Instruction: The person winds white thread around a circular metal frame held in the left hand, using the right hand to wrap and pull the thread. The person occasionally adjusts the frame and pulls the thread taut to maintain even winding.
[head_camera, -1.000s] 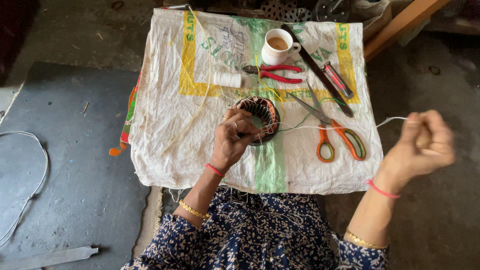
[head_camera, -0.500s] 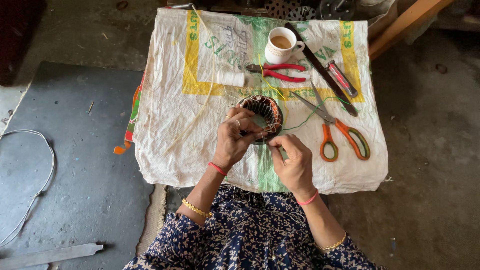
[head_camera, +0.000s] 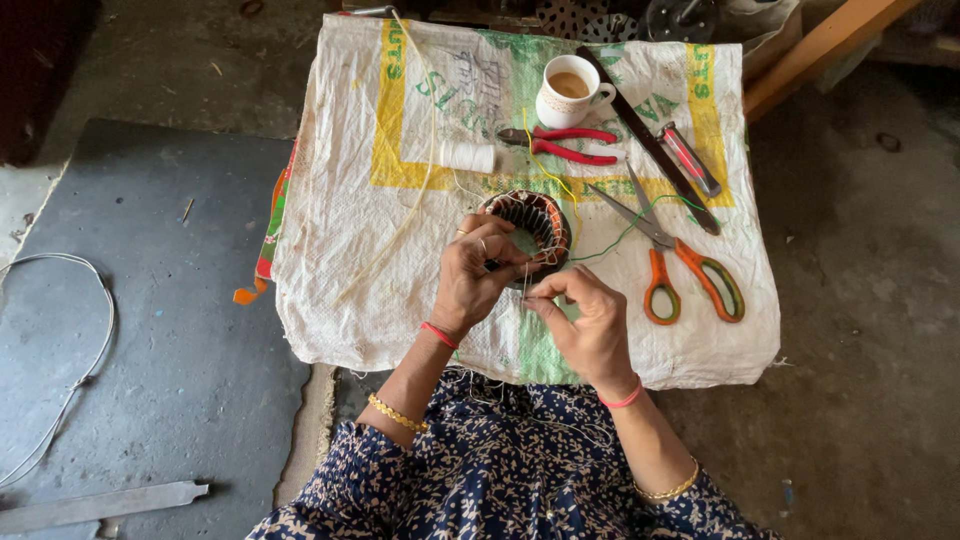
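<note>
A round motor stator with copper windings (head_camera: 533, 217) rests on a white woven sack (head_camera: 360, 250) spread on the floor. My left hand (head_camera: 478, 272) grips its near rim, fingers curled on the winding. Just below the stator, my right hand (head_camera: 588, 322) pinches a thin white thread between thumb and forefinger. Yellow and green wires trail from the stator toward the right.
On the sack lie orange-handled scissors (head_camera: 690, 270), red-handled pliers (head_camera: 565, 143), a white thread spool (head_camera: 467, 156), a cup of tea (head_camera: 570, 97), a dark flat bar (head_camera: 645, 138) and a small red tool (head_camera: 690, 160). A metal strip (head_camera: 100, 505) and a white cable (head_camera: 70, 370) lie at left.
My right hand, stretched far right pulling the thread taut a second ago, has come back in to the stator's near edge. My left hand has stayed on the stator.
</note>
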